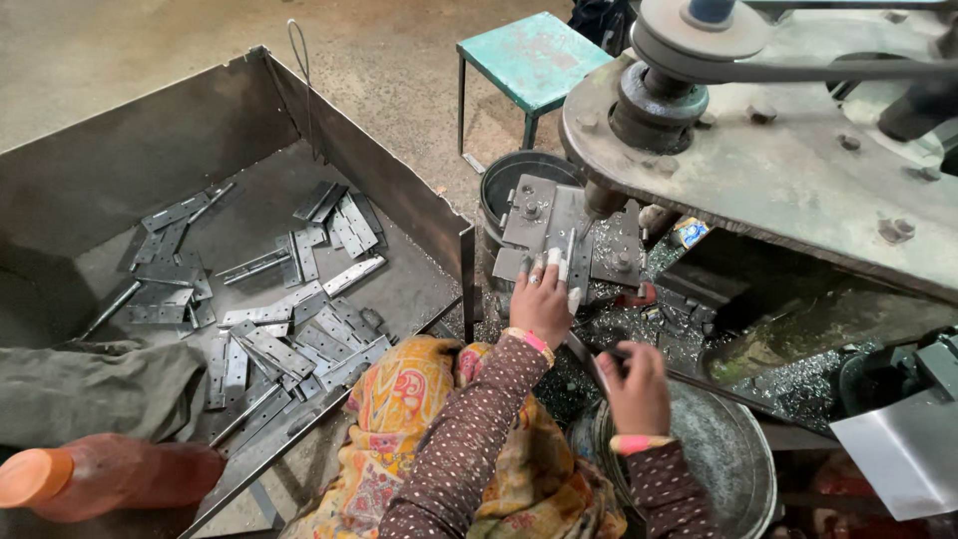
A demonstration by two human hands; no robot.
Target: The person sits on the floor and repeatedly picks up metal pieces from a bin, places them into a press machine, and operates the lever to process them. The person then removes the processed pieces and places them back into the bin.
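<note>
My left hand [542, 302], with white tape on the fingertips, reaches forward onto the press die [544, 215] and pinches a narrow metal strip [569, 246] standing against the grey die plates. My right hand [635, 387] is closed around a dark metal rod [584, 356] that slants across in front of the machine. Both wrists carry pink bangles and dotted brown sleeves. A bright patterned cloth [404, 419] covers my lap below them.
A large sheet-metal bin [150, 150] on the left holds several flat hinge pieces [289, 339]. An orange bottle [100, 479] lies at the bottom left. A round metal pan [733, 454] sits by my right hand. The machine's heavy plate and belt pulley [699, 40] overhang at the right; a teal stool [534, 55] stands behind.
</note>
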